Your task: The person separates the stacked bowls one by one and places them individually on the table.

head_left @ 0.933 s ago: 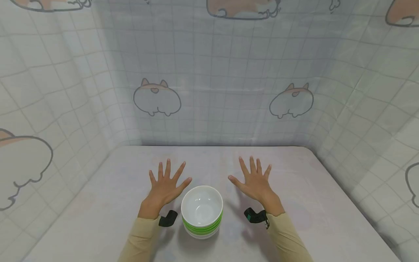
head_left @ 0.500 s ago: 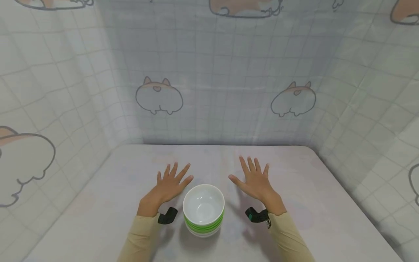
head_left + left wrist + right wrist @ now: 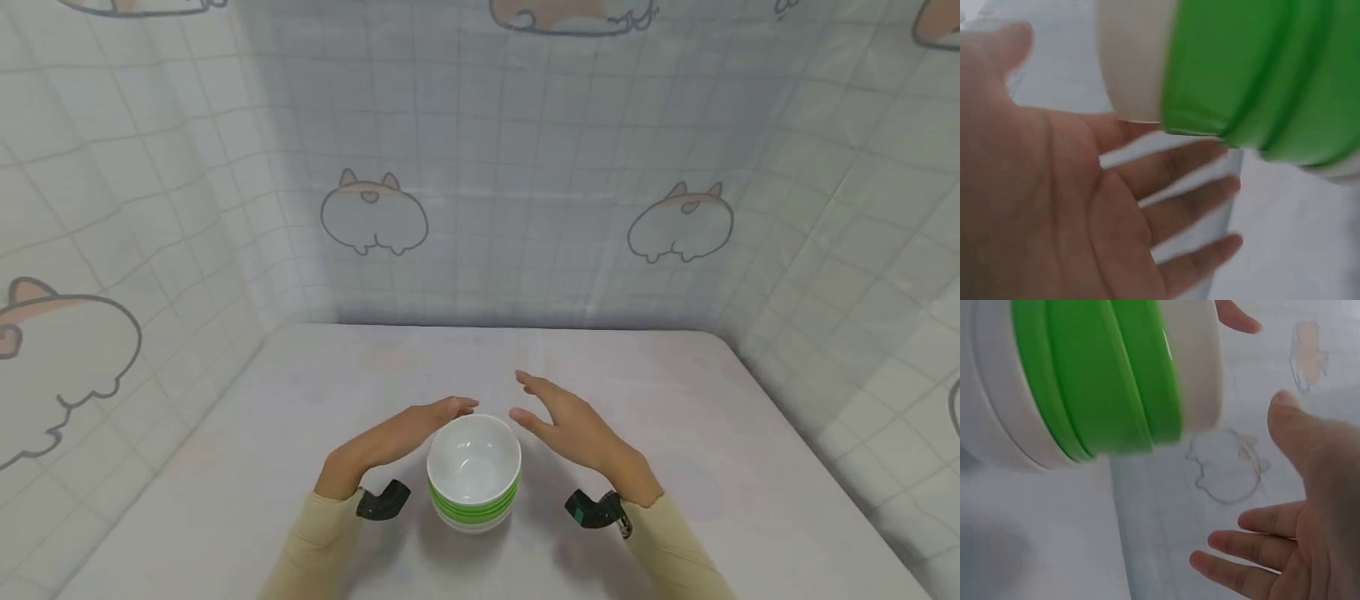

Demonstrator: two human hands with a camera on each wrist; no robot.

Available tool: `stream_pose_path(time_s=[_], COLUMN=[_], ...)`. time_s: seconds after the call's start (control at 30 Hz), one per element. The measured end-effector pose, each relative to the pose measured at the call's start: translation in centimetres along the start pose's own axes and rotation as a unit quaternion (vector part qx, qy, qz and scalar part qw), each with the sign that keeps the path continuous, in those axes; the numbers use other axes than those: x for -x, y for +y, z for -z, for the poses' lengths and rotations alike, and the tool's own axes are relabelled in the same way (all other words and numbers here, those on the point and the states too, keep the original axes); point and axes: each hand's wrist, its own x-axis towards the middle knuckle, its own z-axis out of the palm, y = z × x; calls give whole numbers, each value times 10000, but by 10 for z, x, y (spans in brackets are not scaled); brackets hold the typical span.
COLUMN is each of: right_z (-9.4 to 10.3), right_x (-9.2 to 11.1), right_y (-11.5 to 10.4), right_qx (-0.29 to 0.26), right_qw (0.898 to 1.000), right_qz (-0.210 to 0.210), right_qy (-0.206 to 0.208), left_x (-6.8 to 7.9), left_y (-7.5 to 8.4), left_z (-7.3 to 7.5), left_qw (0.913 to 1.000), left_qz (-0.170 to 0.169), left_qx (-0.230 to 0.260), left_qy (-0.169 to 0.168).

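Note:
A stack of nested bowls [image 3: 474,460], white inside with green bands outside, stands upright on the table between my hands. My left hand [image 3: 408,429] is at its left, fingers extended and reaching along the far left rim. In the left wrist view the left palm [image 3: 1054,187] faces the stack with its fingers spread behind the green bands [image 3: 1229,69]. My right hand [image 3: 573,423] is to the right, thumb and fingers apart, with a gap to the rim. The right wrist view shows the right hand's fingers [image 3: 1254,550] straight and holding nothing, beside the stacked bowls [image 3: 1097,375].
The pale table [image 3: 360,367] runs back to a curtain [image 3: 525,150] with a grid and cartoon animal print, which also encloses both sides. A black wrist device [image 3: 384,500] sits at the left cuff and another black wrist device [image 3: 594,509] at the right cuff.
Both hands have turned from spread flat, palms down, to palms facing inward. The left hand has moved right to the bowls' far rim; the right has come closer. The head view has shifted slightly.

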Motion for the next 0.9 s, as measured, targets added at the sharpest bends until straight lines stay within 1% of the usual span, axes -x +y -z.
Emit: stream_pose_path(time_s=[0.07, 0.17, 0.27, 0.33, 0.47, 0.6, 0.73, 0.9], right_z=[-2, -5, -9, -12, -18, -20, -21, -22], right_x=[6, 13, 19, 22, 24, 23, 21, 17], right_y=[-7, -17, -23, -25, -27, -31, -35, -36], right_qx=[-43, -135, -257, -236, -97, -141, -328, -592], right_qw=[9995, 9977, 9957, 9947, 9930, 9926, 9928, 9918], right_qz=[227, 414, 481, 541, 788, 859, 770, 689], right_qy=[-209, -524, -746, -843, -880, -851, -859, -902], left_x=[5, 9, 9, 7, 5, 6, 6, 6], left_y=[-2, -7, -13, -17, -19, -17, -17, -16], left_z=[-3, -6, -7, -7, -5, -3, -2, 0], left_qw=[9997, 9981, 9961, 9928, 9849, 9830, 9855, 9859], left_qz=[-131, -387, -567, -736, -1067, -1173, -1097, -1059], left_qx=[-76, -218, 37, 221, 375, 330, 209, 169], left_qy=[-199, -428, -682, -914, -1313, -1371, -1276, -1282])
